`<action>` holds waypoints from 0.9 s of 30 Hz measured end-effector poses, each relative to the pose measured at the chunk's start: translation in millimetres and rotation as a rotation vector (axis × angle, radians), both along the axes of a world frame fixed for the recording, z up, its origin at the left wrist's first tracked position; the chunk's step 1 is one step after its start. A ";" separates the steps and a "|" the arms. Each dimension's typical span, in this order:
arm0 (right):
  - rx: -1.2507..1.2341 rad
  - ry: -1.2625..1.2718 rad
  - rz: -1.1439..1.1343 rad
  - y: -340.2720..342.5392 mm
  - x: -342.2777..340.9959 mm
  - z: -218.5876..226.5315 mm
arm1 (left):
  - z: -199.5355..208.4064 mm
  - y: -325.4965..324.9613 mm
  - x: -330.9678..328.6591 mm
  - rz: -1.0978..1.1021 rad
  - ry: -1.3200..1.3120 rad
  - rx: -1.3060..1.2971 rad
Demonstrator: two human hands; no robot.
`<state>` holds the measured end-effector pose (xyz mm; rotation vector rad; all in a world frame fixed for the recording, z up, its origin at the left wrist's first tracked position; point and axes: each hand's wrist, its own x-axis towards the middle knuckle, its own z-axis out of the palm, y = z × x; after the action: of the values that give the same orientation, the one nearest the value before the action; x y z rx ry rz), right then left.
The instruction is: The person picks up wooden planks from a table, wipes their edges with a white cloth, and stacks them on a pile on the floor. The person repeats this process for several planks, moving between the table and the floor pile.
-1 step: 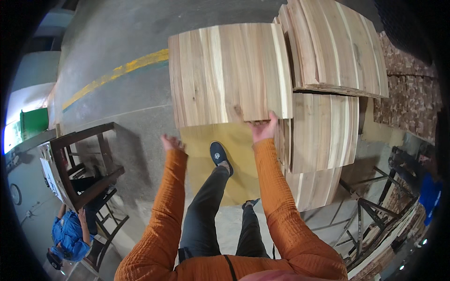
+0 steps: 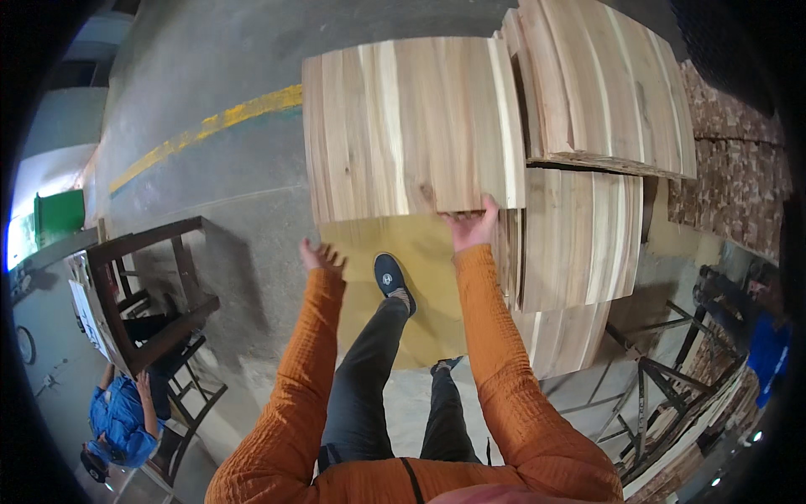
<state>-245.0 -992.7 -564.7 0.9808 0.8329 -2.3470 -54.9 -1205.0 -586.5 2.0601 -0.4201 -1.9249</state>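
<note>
A wide wooden panel (image 2: 411,126) with light and brown strips lies in front of me. My right hand (image 2: 472,225) grips its near edge toward the right corner, thumb on top and fingers curled underneath. My left hand (image 2: 322,257) is off the panel, just below its near left corner, with fingers apart and nothing in them. Beneath the panel's near edge shows a yellow surface (image 2: 437,277), where one of my shoes (image 2: 389,274) stands.
Stacked panels rise at the right, one pile (image 2: 621,92) farther off and another (image 2: 579,239) nearer. Brown wood blocks (image 2: 739,189) lie beyond. A dark metal frame (image 2: 642,395) stands at lower right. At left, a person in blue (image 2: 124,420) is beside a dark wooden frame (image 2: 155,294).
My left hand has moved slightly right and up, nearer the panel. The panel's near edge sits a little farther from me, with my right hand still on it.
</note>
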 end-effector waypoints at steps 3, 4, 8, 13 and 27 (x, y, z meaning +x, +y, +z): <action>0.007 0.022 0.089 -13.1 -11.0 2.9 | -13.0 24.1 -34.2 0.068 0.340 0.102; 0.023 0.022 0.100 -13.3 -13.1 2.9 | -8.5 25.0 -58.6 0.139 0.446 0.116; -0.004 0.100 0.124 -16.5 -43.5 -4.3 | 20.0 18.2 -135.2 0.315 0.563 0.078; -0.043 0.054 0.180 -17.4 -54.9 -17.8 | 17.0 0.4 -139.8 0.281 0.513 0.049; 0.348 -0.113 0.604 13.0 -67.7 7.9 | 11.5 -2.0 -90.3 0.183 0.342 0.188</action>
<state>-312.7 -979.8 -556.8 0.8289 1.3066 -1.6539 -145.2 -1207.0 -575.0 1.7480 0.0270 -2.2128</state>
